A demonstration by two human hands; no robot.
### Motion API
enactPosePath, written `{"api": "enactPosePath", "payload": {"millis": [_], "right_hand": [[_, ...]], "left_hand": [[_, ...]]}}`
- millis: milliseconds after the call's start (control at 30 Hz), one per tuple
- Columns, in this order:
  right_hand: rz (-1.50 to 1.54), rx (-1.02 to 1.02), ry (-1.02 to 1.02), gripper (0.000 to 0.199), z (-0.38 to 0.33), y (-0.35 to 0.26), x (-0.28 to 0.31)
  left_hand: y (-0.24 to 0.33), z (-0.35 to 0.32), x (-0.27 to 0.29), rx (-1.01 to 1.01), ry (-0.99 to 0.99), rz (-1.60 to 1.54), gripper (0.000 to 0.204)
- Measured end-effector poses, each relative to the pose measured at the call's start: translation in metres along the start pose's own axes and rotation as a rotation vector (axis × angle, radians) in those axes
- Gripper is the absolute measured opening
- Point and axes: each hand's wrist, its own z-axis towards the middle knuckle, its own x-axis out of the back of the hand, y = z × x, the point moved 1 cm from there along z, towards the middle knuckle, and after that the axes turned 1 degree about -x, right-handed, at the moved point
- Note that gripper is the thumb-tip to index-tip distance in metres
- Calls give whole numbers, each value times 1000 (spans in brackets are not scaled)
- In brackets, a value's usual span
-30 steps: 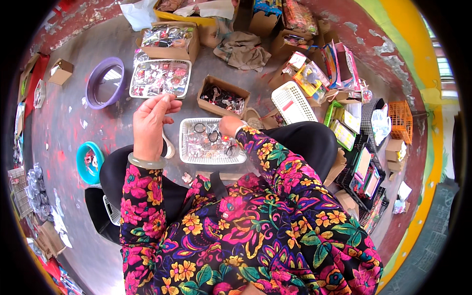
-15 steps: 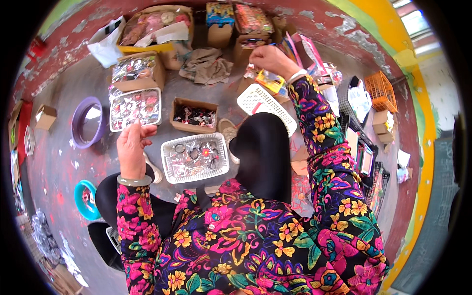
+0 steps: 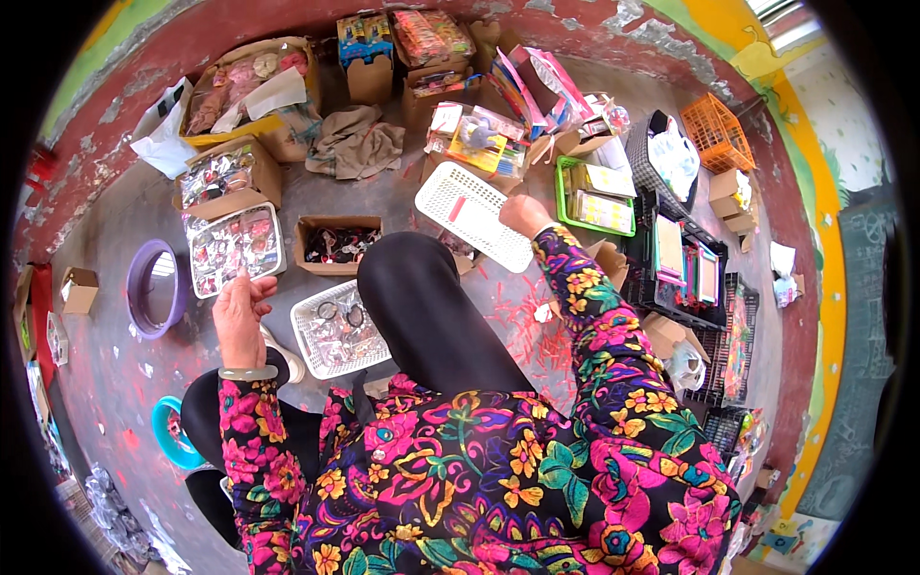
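Note:
My left hand (image 3: pixel 240 316) hangs with loosely bent fingers apart, nothing visible in them, near the lower edge of a white basket (image 3: pixel 279 251) of small bagged trinkets. My right hand (image 3: pixel 525 217) is closed at the right rim of a white perforated tray (image 3: pixel 443 204); what its fingers hold, if anything, is hidden. A red strip (image 3: pixel 457 208) lies in that tray. Between my knees, partly covered by my right leg, stands another white basket (image 3: pixel 300 331) with bagged hair ties and trinkets. Beyond it is a cardboard box (image 3: pixel 316 264) of dark small items.
On the left are a purple basin (image 3: pixel 134 292) and a turquoise one (image 3: pixel 159 428). At the right stand a green basket (image 3: pixel 601 228), black crates (image 3: pixel 652 287) and an orange crate (image 3: pixel 717 134). Filled boxes line the far wall. Red scraps (image 3: pixel 522 316) litter the floor.
My right hand has come back from the box of packaged goods to the white tray's rim. The whole view has shifted, so more crates show on the right. My left hand stays near the trinket basket.

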Motion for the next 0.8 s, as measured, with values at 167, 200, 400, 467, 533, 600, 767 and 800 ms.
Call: {"api": "enactPosePath", "payload": {"millis": [167,200,400,467,533,600,767,800], "right_hand": [[537,-458,99,25,2,-39,-16],[530,-498,74,25,6,-41,-23],[384,-614,-30,25,16,-59,-27],[401,-691,15,34,15,-65,-14],[289,-590,9,38,14,-61,-13],[318,-633,16,36,16,-59,-17],[649,-535,11,36,21,-36,-47],[677,-555,55,35,19,-25,-46]], "left_hand": [[-5,2,-1,-23,5,74,30],[-5,2,-2,-28,3,94,30],[1,-4,-14,-43,-5,214,30],[2,-6,-9,-54,0,235,30],[-5,-3,-5,-56,-1,231,31],[-10,-1,-3,-78,-2,183,30],[-11,0,-7,-95,-2,163,33],[-10,0,-11,-89,-4,123,34]]}}
